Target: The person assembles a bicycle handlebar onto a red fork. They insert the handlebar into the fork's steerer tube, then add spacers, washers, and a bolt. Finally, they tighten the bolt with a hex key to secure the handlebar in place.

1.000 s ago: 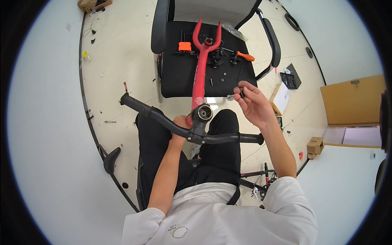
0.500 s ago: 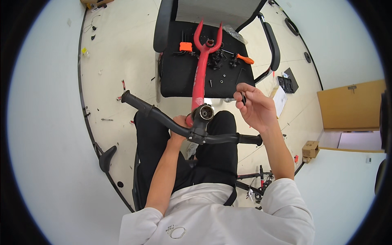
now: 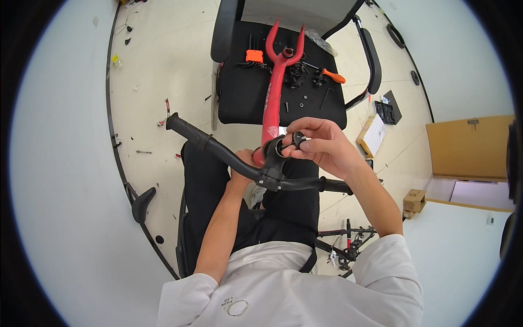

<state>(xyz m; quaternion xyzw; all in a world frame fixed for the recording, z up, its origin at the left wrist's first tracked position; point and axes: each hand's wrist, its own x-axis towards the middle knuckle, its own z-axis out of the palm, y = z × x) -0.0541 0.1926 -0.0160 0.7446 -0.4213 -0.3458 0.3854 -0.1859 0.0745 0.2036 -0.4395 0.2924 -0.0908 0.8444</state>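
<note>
A red bike frame (image 3: 272, 101) with a forked end points away from me, that end over the chair seat. At its near end sits a black stem clamp (image 3: 271, 177) carrying a black handlebar (image 3: 226, 157) across my lap. My left hand (image 3: 243, 162) is closed around the frame's red head tube, beneath the handlebar; some of its fingers are hidden. Between the fingertips of my right hand (image 3: 329, 146) is a small round black cap (image 3: 298, 139) with a shiny middle, held right beside the open top of the stem.
On the black chair seat (image 3: 239, 106) lie an orange hex key holder (image 3: 254, 56), an orange-handled screwdriver (image 3: 333, 76), small bolts and dark parts. Around on the floor are a bike saddle (image 3: 143, 203), a black tool case (image 3: 384, 113), another bike frame (image 3: 346, 250) and a cardboard box (image 3: 414, 200).
My right hand has moved left and slightly down, bringing the cap from beside the handlebar to the stem's top. The left hand keeps its grip on the frame.
</note>
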